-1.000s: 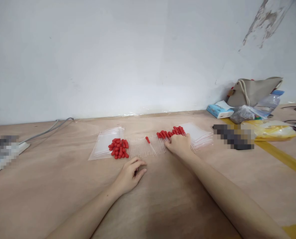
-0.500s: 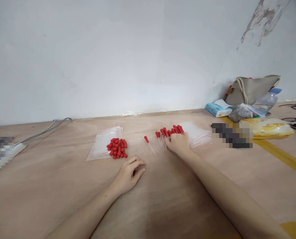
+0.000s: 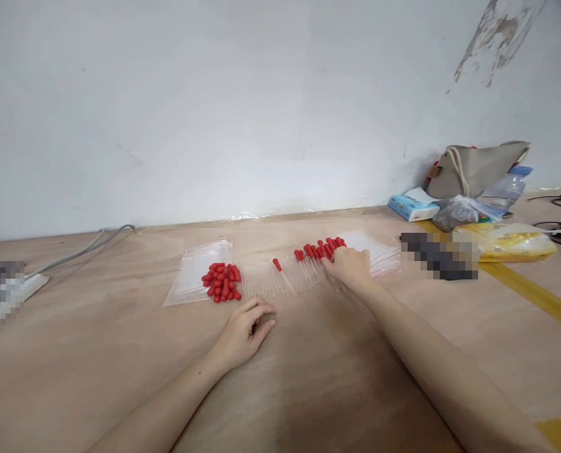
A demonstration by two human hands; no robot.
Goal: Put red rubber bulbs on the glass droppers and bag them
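Note:
My left hand (image 3: pixel 245 330) rests on the table with its fingers curved and the thumb apart, holding nothing. It lies just in front of a row of thin clear tubes (image 3: pixel 261 279) and a pile of loose red rubber bulbs (image 3: pixel 222 282). One dropper with a red bulb (image 3: pixel 277 265) lies among the bare tubes. Farther right, my right hand (image 3: pixel 349 267) is bent over a bunch of red-bulbed droppers (image 3: pixel 312 251). Its fingers are drawn together at the droppers, and whatever is between them is hidden.
Clear plastic bags lie left (image 3: pixel 188 274) of the bulbs and right (image 3: pixel 379 251) of the droppers. Toward the wall on the right are a blue tissue pack (image 3: pixel 412 206), a grey bag (image 3: pixel 485 167) and a yellow packet (image 3: pixel 516 242). A grey cable (image 3: pixel 82 251) runs at the left.
My right hand has shifted slightly right, uncovering more of the droppers' clear stems. My left hand has stayed in place.

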